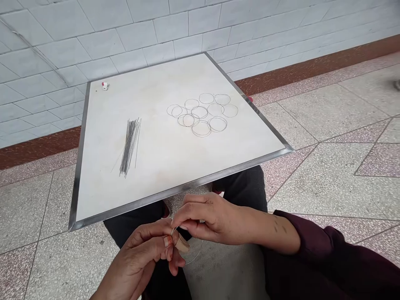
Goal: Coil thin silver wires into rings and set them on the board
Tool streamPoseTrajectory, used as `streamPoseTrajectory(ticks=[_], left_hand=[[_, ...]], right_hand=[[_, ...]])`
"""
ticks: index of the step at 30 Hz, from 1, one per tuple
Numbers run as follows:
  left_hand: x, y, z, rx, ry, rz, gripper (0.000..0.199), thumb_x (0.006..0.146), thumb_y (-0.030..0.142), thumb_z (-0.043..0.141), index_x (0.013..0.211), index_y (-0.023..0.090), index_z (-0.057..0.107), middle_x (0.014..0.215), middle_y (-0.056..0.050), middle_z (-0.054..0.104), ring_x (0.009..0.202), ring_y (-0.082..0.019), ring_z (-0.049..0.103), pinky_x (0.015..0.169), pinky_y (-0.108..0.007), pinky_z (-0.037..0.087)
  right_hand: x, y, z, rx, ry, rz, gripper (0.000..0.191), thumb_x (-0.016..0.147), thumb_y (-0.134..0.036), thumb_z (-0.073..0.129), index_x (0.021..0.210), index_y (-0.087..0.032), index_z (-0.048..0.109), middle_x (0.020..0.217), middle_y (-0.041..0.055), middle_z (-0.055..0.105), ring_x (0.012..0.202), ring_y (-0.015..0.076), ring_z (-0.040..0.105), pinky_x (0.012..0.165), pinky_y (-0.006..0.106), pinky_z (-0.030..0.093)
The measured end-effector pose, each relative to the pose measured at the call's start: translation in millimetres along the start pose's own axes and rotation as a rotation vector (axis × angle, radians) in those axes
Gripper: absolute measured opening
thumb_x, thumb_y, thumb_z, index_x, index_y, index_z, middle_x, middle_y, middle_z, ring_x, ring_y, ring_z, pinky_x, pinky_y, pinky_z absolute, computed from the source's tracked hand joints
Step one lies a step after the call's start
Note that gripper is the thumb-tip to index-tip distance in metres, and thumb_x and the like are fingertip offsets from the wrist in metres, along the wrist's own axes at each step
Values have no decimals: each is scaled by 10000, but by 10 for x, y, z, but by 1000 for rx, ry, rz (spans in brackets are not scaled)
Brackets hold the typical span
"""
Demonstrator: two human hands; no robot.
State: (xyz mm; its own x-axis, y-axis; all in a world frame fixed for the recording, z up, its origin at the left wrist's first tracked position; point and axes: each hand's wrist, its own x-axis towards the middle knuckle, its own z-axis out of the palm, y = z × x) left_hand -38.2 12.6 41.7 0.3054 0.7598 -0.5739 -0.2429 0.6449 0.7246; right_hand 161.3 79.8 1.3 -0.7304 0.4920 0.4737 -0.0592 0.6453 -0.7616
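Above my lap, just off the table's near edge, my left hand (140,254) pinches a thin metal wire (172,232) between thumb and forefinger. A tan cover (182,244) wraps one finger of that hand. My right hand (215,218) comes in from the right, its thumb and fingertips closed on the same wire close to the left fingertips. Part of the wire curves down in a loop below the hands. How its ends meet is hidden by the fingers.
A white table (162,162) with a metal rim stands ahead, against a tiled wall. On its left lies a bundle of straight dark wires (127,150); several thin wire rings (201,136) overlap on the right. A small white-and-red object (105,86) sits at the far left corner.
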Motion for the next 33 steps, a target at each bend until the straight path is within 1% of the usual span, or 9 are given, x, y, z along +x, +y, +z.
streamPoseTrajectory(ticks=[6,11,15,19,22,25,27,30,33], left_hand=[[42,-53,14,-34,-16,-13,201,779,226,708,589,164,725,675,-31,633,593,-181,642,549,-277,493],[40,-144,-7,-101,4,-6,202,800,242,711,609,181,733,668,-14,632,537,-156,600,630,-346,537],[52,-125,18,-90,16,-41,98,798,251,718,762,184,780,664,-14,633,529,-150,578,679,-376,533],[80,-71,43,-96,-11,-62,135,782,283,739,745,156,763,697,-38,651,589,-173,608,754,-414,536],[98,-72,44,-123,-10,-61,157,787,304,750,844,162,781,673,-25,652,586,-172,620,792,-435,540],[120,-117,37,-137,-1,-80,151,772,300,778,840,165,786,649,-10,650,546,-149,615,768,-409,547],[141,-164,39,-175,-10,-107,166,749,309,801,829,164,786,638,-11,656,549,-157,638,737,-376,545],[175,-247,60,-262,-66,-134,163,738,305,810,802,158,782,584,-5,650,540,-166,660,721,-346,541],[192,-332,95,-348,-115,-119,144,765,296,786,802,157,783,584,-11,678,501,-141,641,740,-338,542]], right_hand=[[11,-15,-22,85,21,79,91,981,-161,537,1038,-149,607,936,59,679,886,127,615,777,229,518],[0,-6,-32,52,-21,112,90,992,-171,520,1009,-152,607,942,55,674,903,140,600,792,244,514],[-33,34,-18,-38,-56,69,145,1022,-215,464,1060,-144,586,986,65,650,925,146,587,794,254,516],[-41,39,-31,-94,-94,39,204,1049,-241,391,1089,-150,570,1016,69,639,956,146,572,790,251,517],[-26,31,-48,-104,-95,19,227,1055,-241,369,1093,-140,569,999,73,642,959,143,566,791,244,522],[-11,28,-65,-108,-77,-1,237,1052,-234,378,1091,-118,581,988,82,635,949,140,570,785,235,527],[-7,28,-85,-105,-87,-9,248,1052,-231,378,1092,-110,591,986,85,627,954,140,575,786,234,528],[-9,30,-130,-89,-141,2,255,1052,-232,384,1097,-117,607,1002,82,620,954,129,586,774,221,528],[-16,35,-181,-45,-183,21,216,1040,-200,420,1101,-132,616,1039,71,621,937,110,595,773,206,523]])
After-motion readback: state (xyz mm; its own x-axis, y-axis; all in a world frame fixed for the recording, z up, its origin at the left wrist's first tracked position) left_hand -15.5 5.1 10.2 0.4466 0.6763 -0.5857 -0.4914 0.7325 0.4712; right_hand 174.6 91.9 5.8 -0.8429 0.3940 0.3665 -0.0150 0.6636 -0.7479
